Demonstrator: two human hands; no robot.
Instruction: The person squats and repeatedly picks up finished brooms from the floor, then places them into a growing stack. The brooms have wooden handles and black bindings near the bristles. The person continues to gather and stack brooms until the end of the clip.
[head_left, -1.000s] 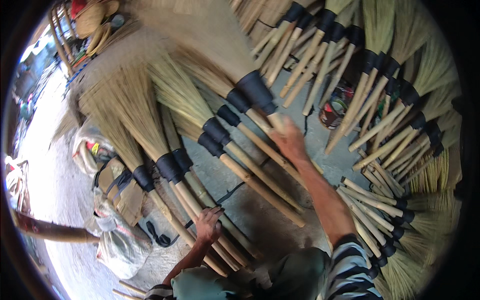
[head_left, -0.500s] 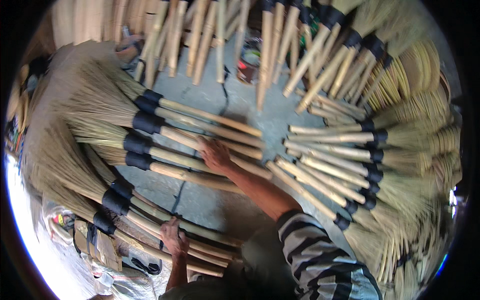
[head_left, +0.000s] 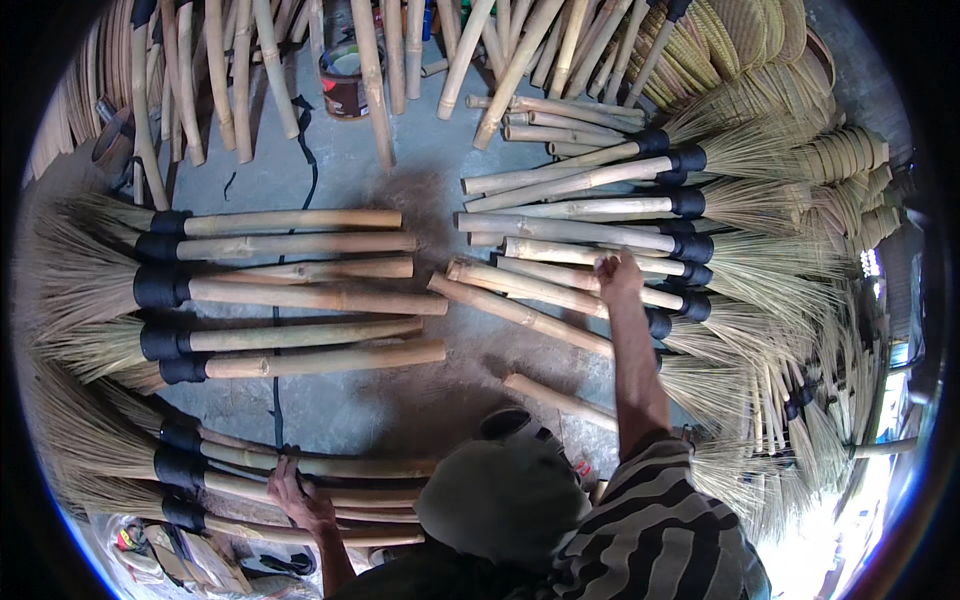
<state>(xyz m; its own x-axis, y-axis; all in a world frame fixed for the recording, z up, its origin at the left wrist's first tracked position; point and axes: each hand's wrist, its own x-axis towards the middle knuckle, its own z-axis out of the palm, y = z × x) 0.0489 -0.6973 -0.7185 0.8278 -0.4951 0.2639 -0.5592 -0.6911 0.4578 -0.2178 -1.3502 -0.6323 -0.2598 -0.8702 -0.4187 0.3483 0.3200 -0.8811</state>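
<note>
Grass brooms with bamboo handles and black bindings lie in fans on the concrete floor. My right hand (head_left: pixel 618 275) reaches out from a striped sleeve (head_left: pixel 660 530) and closes on the handle of a broom (head_left: pixel 560 252) in the right-hand group (head_left: pixel 700 245). My left hand (head_left: pixel 298 500) lies flat with fingers apart on the bamboo handles of the lower-left brooms (head_left: pixel 330 468). Another group of brooms (head_left: pixel 290 295) lies to the left, handles pointing right. A loose bamboo stick (head_left: pixel 555 398) lies near my right forearm.
Bare bamboo poles (head_left: pixel 370 70) fan out along the top around a dark red tin (head_left: pixel 345 80). Woven straw pieces (head_left: pixel 760 40) are stacked at the upper right. A black cord (head_left: pixel 276 340) runs down the floor. Bags (head_left: pixel 190 555) sit at the lower left.
The view has swung round. My right hand has left the left-hand brooms and moved onto a handle in the right-hand group. My left hand stays on the lower-left handles.
</note>
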